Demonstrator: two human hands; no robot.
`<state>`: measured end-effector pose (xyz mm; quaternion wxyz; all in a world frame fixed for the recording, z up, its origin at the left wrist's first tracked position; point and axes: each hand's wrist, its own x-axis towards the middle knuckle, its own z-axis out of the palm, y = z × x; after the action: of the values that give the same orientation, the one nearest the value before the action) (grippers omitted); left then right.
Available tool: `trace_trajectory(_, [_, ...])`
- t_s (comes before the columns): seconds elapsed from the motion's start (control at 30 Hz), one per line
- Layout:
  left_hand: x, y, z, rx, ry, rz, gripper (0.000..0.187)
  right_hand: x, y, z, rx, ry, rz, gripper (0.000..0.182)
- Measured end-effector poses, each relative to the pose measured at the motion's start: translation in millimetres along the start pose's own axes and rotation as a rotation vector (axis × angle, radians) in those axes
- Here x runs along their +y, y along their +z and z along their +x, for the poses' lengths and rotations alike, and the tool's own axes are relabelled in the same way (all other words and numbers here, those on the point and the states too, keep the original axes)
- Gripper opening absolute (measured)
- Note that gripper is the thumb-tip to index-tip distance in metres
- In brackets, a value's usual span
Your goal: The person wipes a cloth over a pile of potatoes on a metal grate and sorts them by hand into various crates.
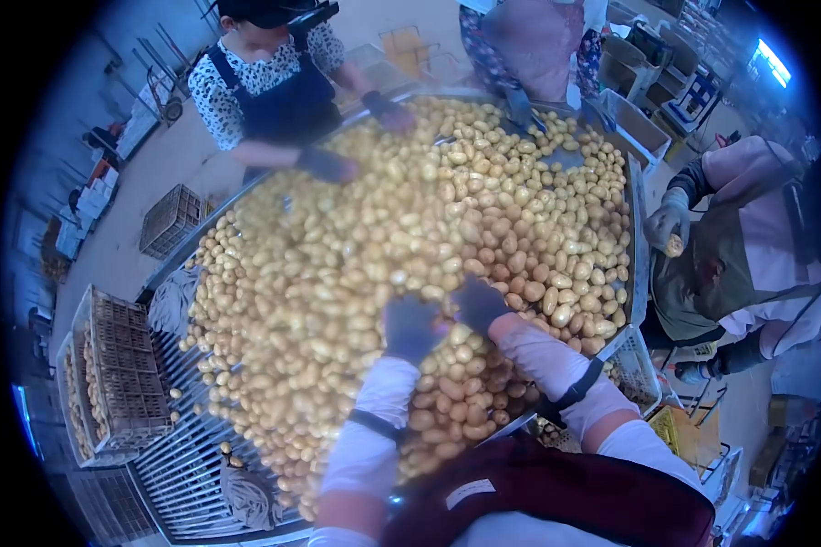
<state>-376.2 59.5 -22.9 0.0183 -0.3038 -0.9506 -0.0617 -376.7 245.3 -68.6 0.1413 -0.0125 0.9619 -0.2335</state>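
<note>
Legible text, brands, numbers, signs: none can be read. One white label (470, 494), set on the maroon apron (575, 492) on the wearer's side of the left hand (412, 330) and right hand (480, 304), is too blurred to yield any wording. White boxes (93, 199), well apart from both hands beyond the left, are too small to show any marking.

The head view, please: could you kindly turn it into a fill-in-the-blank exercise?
1. The left hand and right hand are at the potatoes; the ____ hand appears higher in the picture.
2. The large crate beside the metal slats holds ____.
3. The black-capped person stands toward the picture's upper ____.
Answers: right; potatoes; left.
</note>
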Motion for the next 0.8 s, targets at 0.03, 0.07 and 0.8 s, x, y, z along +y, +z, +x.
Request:
trace_trajectory(0.03, [1.5, 0.5, -4.9, 0.059, -0.021, -0.003, 0.035, 5.4, 10.3, 6.4, -0.022, -0.012, -0.034, 0.035])
trace_trajectory(0.07, [2.1, -4.8, -10.5, 0.105, -0.016, -0.050, 0.036, 10.6, 20.4, 12.6, -0.043, -0.025, -0.068, 0.037])
trace_trajectory(0.8, [-5.5, 6.5, -4.8, -0.282, -0.064, -0.121, 0.052, 21.6, 27.8, -159.4, -0.115, -0.056, 2.531, 0.047])
